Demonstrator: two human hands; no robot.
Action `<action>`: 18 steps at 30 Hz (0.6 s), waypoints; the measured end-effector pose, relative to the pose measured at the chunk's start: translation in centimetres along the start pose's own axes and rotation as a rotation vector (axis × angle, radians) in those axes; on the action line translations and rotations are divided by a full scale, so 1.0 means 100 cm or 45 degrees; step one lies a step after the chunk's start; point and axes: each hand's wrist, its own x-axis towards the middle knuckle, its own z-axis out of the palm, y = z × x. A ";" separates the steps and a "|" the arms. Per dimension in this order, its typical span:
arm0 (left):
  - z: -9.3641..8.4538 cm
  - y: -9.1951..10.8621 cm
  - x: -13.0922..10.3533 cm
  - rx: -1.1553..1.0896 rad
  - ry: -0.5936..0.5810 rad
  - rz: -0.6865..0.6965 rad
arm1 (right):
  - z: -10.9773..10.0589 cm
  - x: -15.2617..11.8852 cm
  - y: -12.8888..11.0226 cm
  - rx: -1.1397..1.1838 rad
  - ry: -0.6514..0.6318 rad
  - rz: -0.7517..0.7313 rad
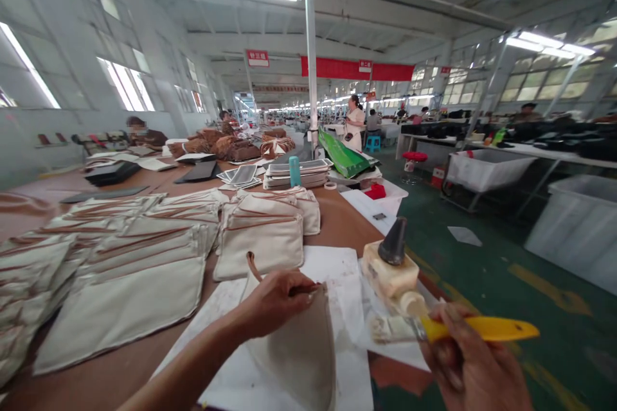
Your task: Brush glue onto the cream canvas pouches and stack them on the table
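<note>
My left hand (282, 298) is closed on the upper edge of a cream fabric panel (301, 353) with a brown strip along its edge. The panel stands partly raised over white paper sheets (226, 340). In my right hand (475, 353) is a paintbrush (482, 329) with a yellow handle, its pale bristles pointing left, beside the panel and apart from it. Just beyond the brush stands a stained, yellowish plastic bottle (390, 273) with a dark cone-shaped nozzle (394, 244) on top.
Stacks of cream fabric panels (130, 295) cover the left of the brown table (337, 221). Farther back are a teal cylinder (294, 171), a roll of tape (330, 185) and a green bag (344, 154). White bins (573, 225) stand on the floor at right. Several people work in the background.
</note>
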 end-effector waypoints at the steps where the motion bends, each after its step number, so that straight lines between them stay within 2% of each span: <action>1: 0.004 0.010 -0.009 -0.037 0.007 -0.003 | 0.009 -0.004 -0.002 0.038 -0.022 -0.007; 4: 0.014 0.032 -0.029 -0.103 0.068 -0.019 | 0.035 -0.011 -0.003 0.055 -0.114 -0.134; 7: 0.021 0.049 -0.039 -0.131 0.106 -0.032 | 0.048 -0.015 0.002 -0.065 -0.243 -0.290; 10: 0.026 0.061 -0.047 -0.099 0.131 0.008 | 0.047 -0.014 0.003 -0.408 -0.316 -0.464; 13: 0.030 0.069 -0.053 -0.060 0.175 0.041 | 0.042 -0.013 -0.005 -0.682 -0.242 -0.702; 16: 0.034 0.072 -0.056 -0.079 0.173 0.042 | 0.040 -0.017 -0.018 -0.663 -0.188 -0.775; 18: 0.037 0.072 -0.056 -0.106 0.155 0.049 | 0.042 -0.022 -0.022 -0.633 -0.224 -0.787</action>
